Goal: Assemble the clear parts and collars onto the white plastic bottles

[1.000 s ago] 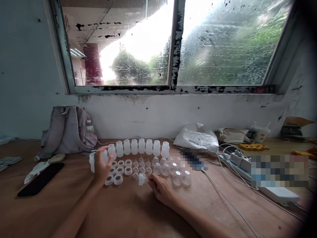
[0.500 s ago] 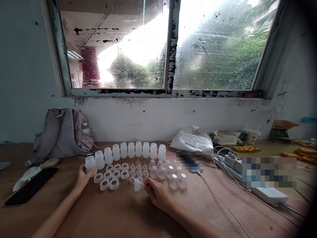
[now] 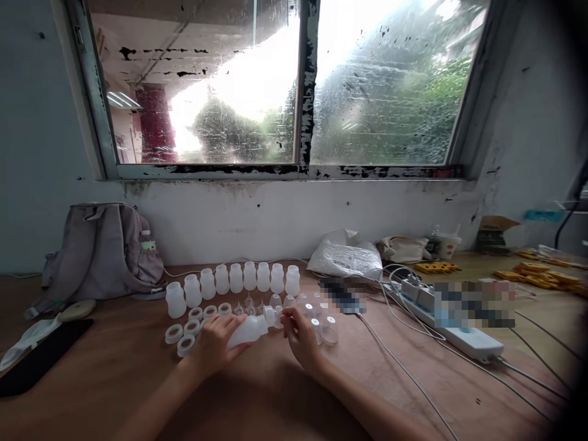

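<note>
My left hand is wrapped around a frosted white baby bottle, which lies tilted with its mouth toward the right. At that mouth is a clear screw ring with a nipple, pinched at its far end by my right hand. Whether the ring is threaded on cannot be made out. Behind them several more frosted bottles stand upright in a curved row. Loose white rings lie left of my hands, some hidden by the left one. Clear nipples and clear dome caps stand behind and to the right.
A grey backpack leans on the wall at left, near a black flat pad. On the right are a silver bubble pouch, a phone on a cable, and a white power strip with trailing cords.
My left hand has lifted the leftmost bottle out of the row and brought it right, tilting it. Its mouth now meets the ring and nipple in my right hand. The view has shifted slightly right.
</note>
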The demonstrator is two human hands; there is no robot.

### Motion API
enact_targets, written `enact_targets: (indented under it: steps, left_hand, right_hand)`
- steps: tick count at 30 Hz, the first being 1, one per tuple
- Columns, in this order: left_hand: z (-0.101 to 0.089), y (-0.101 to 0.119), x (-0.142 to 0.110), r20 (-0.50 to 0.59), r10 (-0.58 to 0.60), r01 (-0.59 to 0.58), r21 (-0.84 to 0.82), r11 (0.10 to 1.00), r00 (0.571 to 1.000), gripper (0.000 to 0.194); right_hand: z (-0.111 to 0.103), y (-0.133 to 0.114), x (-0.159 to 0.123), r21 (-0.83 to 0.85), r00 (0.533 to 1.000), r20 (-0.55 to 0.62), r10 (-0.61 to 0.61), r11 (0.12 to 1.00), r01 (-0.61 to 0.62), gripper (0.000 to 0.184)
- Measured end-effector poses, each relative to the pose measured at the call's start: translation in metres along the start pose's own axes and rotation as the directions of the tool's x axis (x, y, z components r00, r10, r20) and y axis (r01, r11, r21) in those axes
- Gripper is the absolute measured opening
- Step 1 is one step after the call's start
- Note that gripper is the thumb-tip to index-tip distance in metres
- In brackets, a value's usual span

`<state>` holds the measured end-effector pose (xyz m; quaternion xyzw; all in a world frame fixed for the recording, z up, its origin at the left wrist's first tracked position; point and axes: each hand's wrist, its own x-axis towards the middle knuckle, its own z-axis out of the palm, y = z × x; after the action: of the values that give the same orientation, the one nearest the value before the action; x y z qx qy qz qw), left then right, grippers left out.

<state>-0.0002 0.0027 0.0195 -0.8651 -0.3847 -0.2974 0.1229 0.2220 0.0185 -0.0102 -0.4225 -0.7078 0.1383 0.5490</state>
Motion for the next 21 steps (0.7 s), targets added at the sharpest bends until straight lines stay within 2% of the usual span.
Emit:
enact_targets:
  steps: [4,9,14,21]
  left_hand:
    - [0.018,-0.008,-0.005,-0.086,-0.020,0.022,0.015,1.000,0.996,0.042]
    - [0.024,-0.018,-0.012,-0.063,0.017,-0.015,0.034,0.999,0.998,0.043]
    - [0.020,-0.018,-0.015,-0.078,0.033,-0.030,0.033,0.999,0.996,0.043]
    - [0.016,-0.013,-0.020,-0.124,0.101,-0.101,0.006,0.995,0.987,0.044]
  right_hand:
    - [-0.008,0.006,0.006,-0.108,0.990,0.073,-0.124,0.985,0.132,0.013]
    - [-0.003,0.007,0.002,-0.098,0.965,0.178,-0.193,0.972,0.213,0.015]
    - [-0.003,0.001,0.000,-0.090,0.956,0.234,-0.178,0.975,0.204,0.014]
    - [-0.005,0.003,0.002,-0.105,0.943,0.317,-0.096,0.985,0.135,0.037]
